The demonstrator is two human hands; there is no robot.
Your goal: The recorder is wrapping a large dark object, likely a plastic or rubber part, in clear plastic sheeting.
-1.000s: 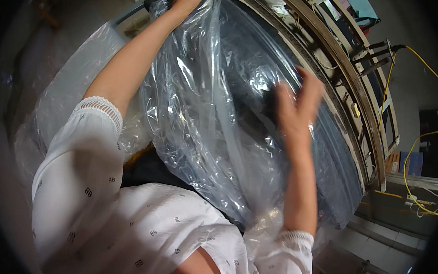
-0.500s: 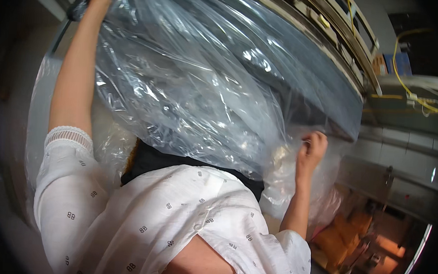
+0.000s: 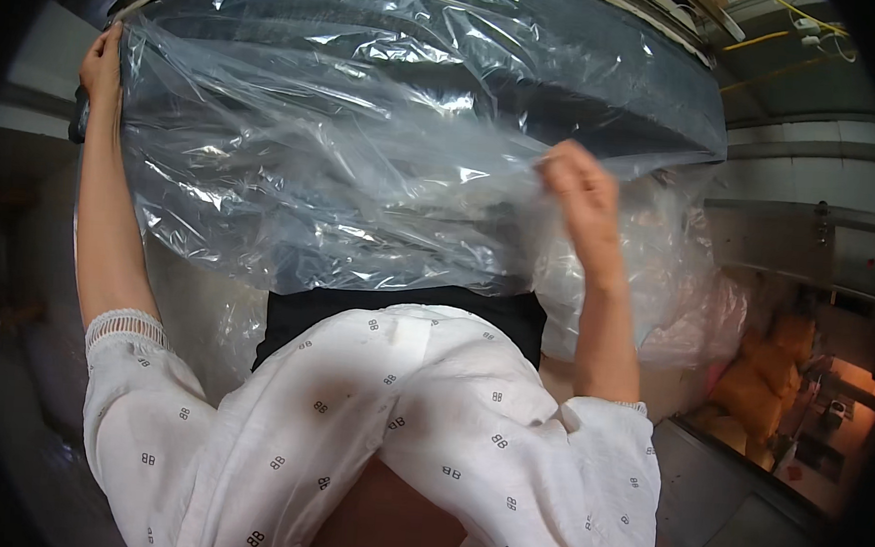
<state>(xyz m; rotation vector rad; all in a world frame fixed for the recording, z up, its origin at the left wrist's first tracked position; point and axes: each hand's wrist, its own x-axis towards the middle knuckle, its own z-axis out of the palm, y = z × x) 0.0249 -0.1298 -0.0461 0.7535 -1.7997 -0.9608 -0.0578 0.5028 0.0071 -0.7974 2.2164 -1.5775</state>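
Observation:
A wide, crinkled sheet of clear plastic film (image 3: 364, 169) lies over a dark grey surface (image 3: 607, 128) and hangs down in front of my body. At the far left end, my left hand (image 3: 103, 61) has its fingers closed on the film's edge, with the arm stretched forward. My right hand (image 3: 580, 192) is raised over the right part of the film, fingers curled in a pinch. Folds of the plastic run up to those fingertips, which are slightly blurred. The film's far edge lies along a machine's frame.
Bunched clear plastic (image 3: 639, 256) hangs at the right beside my forearm. Metal rails (image 3: 664, 12) of a machine run along the back. Yellow cables (image 3: 809, 15) hang at the far right. An orange-yellow heap (image 3: 766, 384) lies low on the right.
My left hand has come down and left along the film's end. The right hand has moved up and left, onto the film, and the view has turned.

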